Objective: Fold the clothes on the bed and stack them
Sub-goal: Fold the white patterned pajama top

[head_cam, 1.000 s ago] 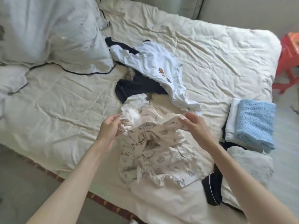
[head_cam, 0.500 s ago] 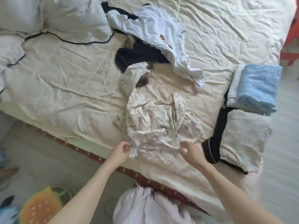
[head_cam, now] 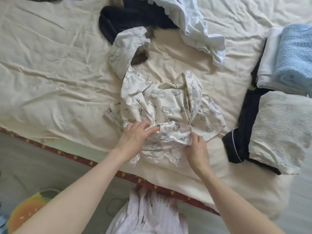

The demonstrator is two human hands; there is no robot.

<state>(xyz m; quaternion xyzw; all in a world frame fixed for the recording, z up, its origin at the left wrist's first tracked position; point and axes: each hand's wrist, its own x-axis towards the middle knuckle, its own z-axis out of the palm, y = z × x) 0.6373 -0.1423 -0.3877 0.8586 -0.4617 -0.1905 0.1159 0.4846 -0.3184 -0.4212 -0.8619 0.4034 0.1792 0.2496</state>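
A cream printed garment (head_cam: 162, 102) lies crumpled on the bed (head_cam: 50, 68) near its front edge. My left hand (head_cam: 135, 137) rests on its lower part with fingers spread and lightly bent. My right hand (head_cam: 196, 149) pinches a fold of the same garment near its hem. Beyond it lie an unfolded dark navy garment (head_cam: 131, 19) and a white garment (head_cam: 199, 26). At the right sit folded pieces: a light blue knit (head_cam: 293, 59) on white cloth, and a pale textured piece (head_cam: 278, 129) on a dark navy one (head_cam: 243, 125).
The bed's front edge shows a red patterned trim (head_cam: 81, 159). Grey floor lies below it, with an orange and green object (head_cam: 25, 210) at the lower left. My pale skirt (head_cam: 148, 215) hangs at the bottom centre.
My hands have moved up onto the printed garment's lower part. The left hand now lies over it and the right pinches a fold. The view has tilted further down towards the bed edge.
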